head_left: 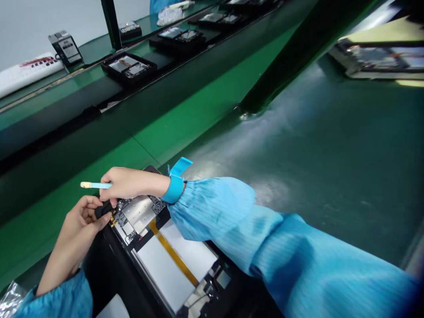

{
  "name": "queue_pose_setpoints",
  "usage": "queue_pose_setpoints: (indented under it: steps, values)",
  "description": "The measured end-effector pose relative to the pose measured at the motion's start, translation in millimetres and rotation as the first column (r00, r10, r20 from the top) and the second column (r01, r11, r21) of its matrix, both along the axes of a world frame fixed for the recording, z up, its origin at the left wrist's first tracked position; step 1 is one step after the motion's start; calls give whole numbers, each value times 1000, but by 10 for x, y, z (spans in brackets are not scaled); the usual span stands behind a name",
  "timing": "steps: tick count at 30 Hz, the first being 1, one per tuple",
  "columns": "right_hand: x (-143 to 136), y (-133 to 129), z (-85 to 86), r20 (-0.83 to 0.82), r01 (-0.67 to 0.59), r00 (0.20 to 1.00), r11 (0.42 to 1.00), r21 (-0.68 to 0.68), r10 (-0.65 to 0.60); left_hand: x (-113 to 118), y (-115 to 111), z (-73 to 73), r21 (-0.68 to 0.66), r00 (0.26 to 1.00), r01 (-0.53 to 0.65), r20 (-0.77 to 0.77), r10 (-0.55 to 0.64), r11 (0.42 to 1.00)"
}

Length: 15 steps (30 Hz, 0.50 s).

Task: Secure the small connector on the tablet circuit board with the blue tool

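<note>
An opened tablet-like device lies below my hands, its insides facing up: a silver shield plate [139, 213], a white battery [177, 247] and an amber ribbon cable [174, 254] across it. At its upper left corner, my left hand [77, 223] pinches a small black part [103, 208] between thumb and fingers. My right hand [127, 183] reaches over the board from the right, closed around a light-blue stick [99, 185] with a cream tip that points left. Its fingertips are close to the same black part; whether they touch it I cannot tell.
Several opened devices in black trays [129, 67] line the raised green shelf beyond the bench. A dark slanted post [285, 57] stands on the bench. Another opened device [387, 59] sits at upper right. A clear plastic bag [12, 300] is at lower left.
</note>
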State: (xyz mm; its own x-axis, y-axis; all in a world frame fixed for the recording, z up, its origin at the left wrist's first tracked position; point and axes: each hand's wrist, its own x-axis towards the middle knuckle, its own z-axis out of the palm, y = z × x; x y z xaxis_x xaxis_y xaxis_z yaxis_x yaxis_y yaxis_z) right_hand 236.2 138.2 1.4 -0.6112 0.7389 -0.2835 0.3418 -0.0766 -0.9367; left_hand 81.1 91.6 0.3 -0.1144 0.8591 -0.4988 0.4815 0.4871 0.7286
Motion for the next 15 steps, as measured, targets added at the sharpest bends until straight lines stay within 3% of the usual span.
queue_pose_setpoints:
  steps: [7,15]
  values:
    - [34,11,-102,-83,80,993,997,19,-78,-224,-15,-29,-45,980,109,171,-100,993]
    - [69,8,-65,-1,-16,1000,994,108,16,-155,36,-24,-5,987,158,44,-157,987]
